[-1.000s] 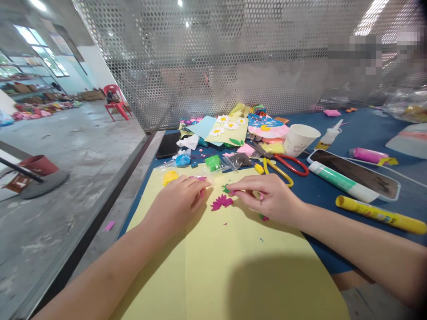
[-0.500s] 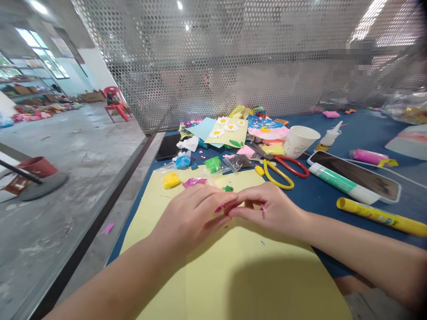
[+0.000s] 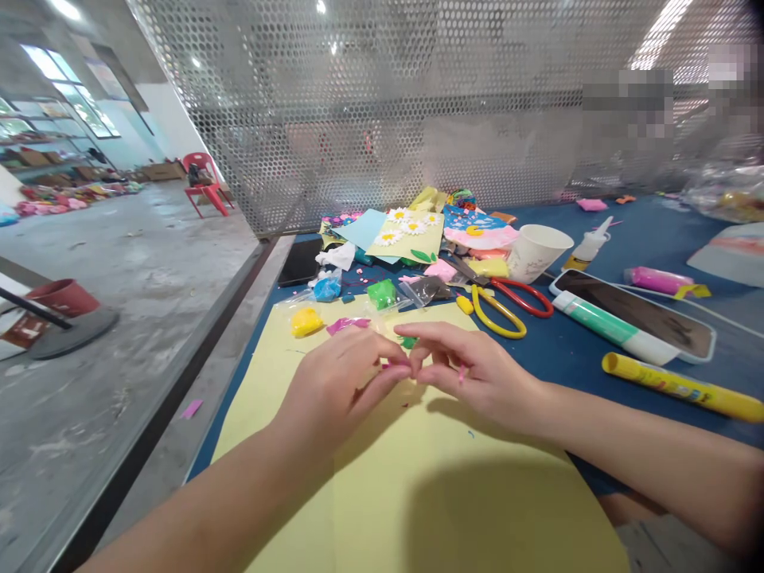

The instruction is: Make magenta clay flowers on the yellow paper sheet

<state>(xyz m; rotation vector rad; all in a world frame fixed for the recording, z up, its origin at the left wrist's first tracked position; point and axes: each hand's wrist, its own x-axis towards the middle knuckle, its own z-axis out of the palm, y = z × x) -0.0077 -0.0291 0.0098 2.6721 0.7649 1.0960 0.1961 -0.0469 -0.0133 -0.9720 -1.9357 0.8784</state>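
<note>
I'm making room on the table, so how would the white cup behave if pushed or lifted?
The cup would probably tip if pushed near its top, since it narrows downward. It looks thin-walled, like paper, so a firm squeeze would likely dent it. It may well be light too, though any contents are out of sight.
</note>
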